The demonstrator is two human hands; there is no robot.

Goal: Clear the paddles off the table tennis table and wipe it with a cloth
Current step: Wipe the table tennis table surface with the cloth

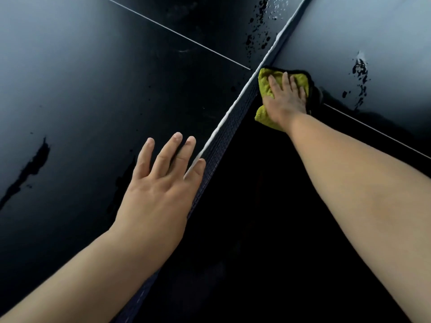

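The dark table tennis table (pixel 81 89) fills the view, split by its net (pixel 224 134), which runs from lower left to upper right. My right hand (pixel 285 99) lies flat with straight fingers on a yellow-green cloth (pixel 264 86) and presses it onto the table just right of the net. My left hand (pixel 161 183) is open with spread fingers on the left half, beside the net's white top band. No paddle is in view.
Wet streaks and droplets lie on the table at the upper middle (pixel 258 38), at the right (pixel 360 75) and at the far left (pixel 28 171). A thin white centre line (pixel 177 34) crosses the left half, another (pixel 377 134) the right half.
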